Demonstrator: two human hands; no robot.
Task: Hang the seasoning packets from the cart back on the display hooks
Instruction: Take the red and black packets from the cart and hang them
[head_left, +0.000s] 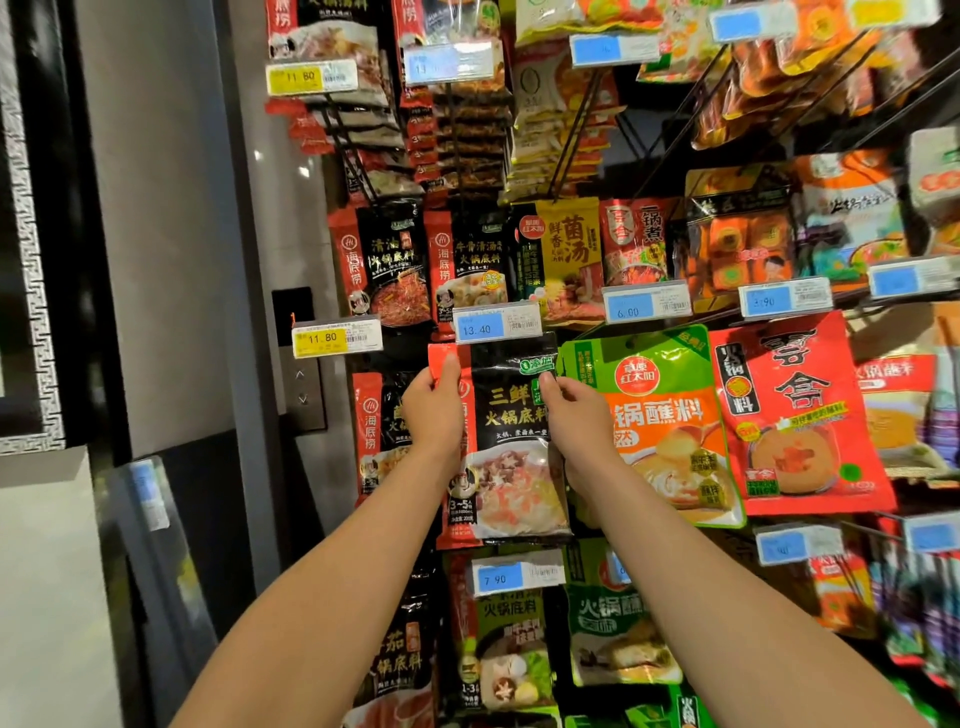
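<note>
We have the black-and-red seasoning packet (511, 441) up against the display, just under the blue 13.40 price tag (497, 325), with both hands on its upper corners. Our left hand (434, 410) pinches the red top-left corner, thumb on the front face; our right hand (574, 415) pinches the top-right edge, right beside the green packet (654, 415) hanging next door. The hook itself is hidden behind the tag, so we cannot tell whether the packet's hole is already on it.

That is the main risk as we judge it: if we let go before the hole is truly threaded, the packet drops to the floor (the cart is out of view, so nothing would catch it). Working blind behind the tag, we could also jab the hook tip through the film beside the hole, or catch the tag and tilt it. Our right knuckles sit close enough to the green packet to nudge it off line.
</note>
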